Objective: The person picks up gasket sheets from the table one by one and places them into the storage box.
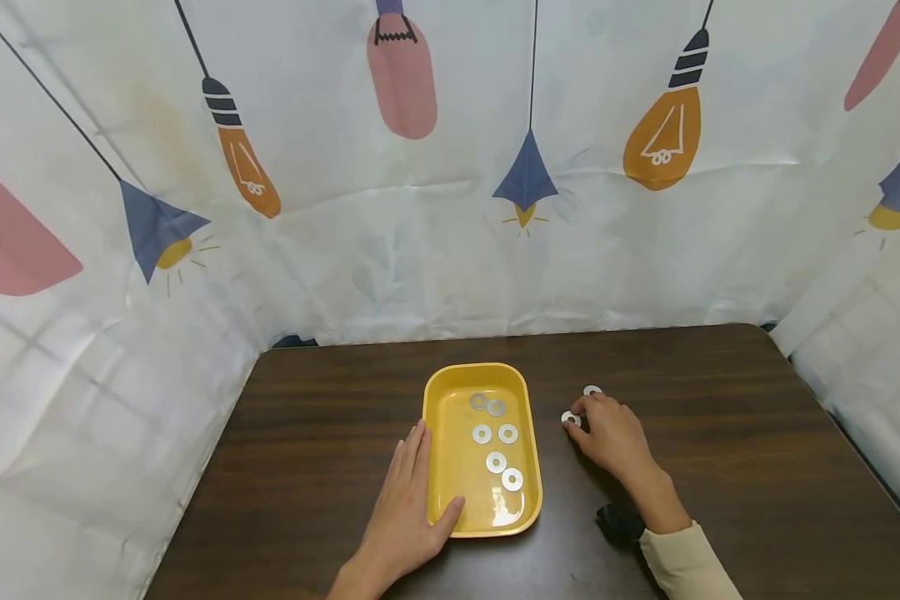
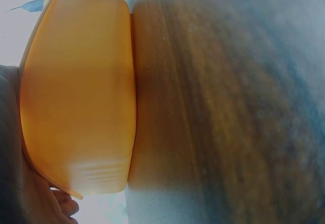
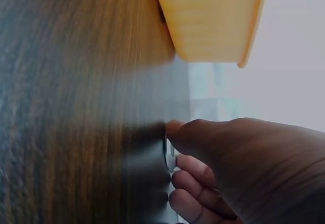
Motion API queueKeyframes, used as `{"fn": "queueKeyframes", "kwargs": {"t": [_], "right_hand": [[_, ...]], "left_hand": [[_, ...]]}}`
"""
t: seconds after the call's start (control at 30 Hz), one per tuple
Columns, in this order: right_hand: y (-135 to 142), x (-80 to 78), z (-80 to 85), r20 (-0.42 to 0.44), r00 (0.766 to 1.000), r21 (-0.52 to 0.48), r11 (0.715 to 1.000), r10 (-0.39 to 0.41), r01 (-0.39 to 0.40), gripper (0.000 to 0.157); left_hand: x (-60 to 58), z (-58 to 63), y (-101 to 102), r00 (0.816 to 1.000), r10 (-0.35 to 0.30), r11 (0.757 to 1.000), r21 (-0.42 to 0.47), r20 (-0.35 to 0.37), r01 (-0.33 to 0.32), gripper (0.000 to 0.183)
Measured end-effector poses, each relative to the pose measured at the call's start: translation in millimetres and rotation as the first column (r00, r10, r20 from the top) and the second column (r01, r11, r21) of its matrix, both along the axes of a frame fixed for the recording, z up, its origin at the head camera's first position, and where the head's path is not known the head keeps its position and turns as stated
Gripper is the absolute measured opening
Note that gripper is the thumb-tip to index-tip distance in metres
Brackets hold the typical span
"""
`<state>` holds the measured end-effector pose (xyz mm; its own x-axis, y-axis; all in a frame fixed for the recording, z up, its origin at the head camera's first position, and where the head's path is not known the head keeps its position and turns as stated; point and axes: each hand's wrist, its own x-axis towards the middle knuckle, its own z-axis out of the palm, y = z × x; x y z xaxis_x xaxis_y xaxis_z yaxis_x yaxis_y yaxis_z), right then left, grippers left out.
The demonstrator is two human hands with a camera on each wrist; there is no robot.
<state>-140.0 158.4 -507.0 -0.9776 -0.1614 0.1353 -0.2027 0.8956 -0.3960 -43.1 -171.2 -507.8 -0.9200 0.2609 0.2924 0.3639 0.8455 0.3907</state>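
A yellow tray (image 1: 441,392) stands on the dark wooden table, with several silver flat washers (image 1: 507,433) lying in it. My left hand (image 1: 405,508) rests against its left side, fingers straight along the rim and thumb over the near left corner. In the left wrist view the tray's outer wall (image 2: 81,92) fills much of the frame. To the right of the tray, my right hand (image 1: 615,433) pinches a washer (image 1: 569,418) at the tabletop between thumb and fingertip. That washer shows edge-on in the right wrist view. Another washer (image 1: 592,389) lies just beyond the fingers, partly covered.
The wooden table (image 1: 330,417) reaches to both sides of the tray. A black strapped device (image 1: 619,525) sits at my right wrist. Behind the table hangs a white curtain (image 1: 435,250) printed with lamps and bulbs.
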Motion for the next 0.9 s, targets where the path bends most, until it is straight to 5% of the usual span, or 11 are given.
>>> {"fn": "queueKeyframes", "kwargs": {"t": [0.9], "right_hand": [[-10, 6.5, 11.0, -0.084, 0.996, 0.181, 0.983, 0.019, -0.004, 0.008]], "left_hand": [[-1.5, 0.4, -2, 0.999, -0.003, 1.000, 0.008, 0.036, 0.003, 0.104]]}}
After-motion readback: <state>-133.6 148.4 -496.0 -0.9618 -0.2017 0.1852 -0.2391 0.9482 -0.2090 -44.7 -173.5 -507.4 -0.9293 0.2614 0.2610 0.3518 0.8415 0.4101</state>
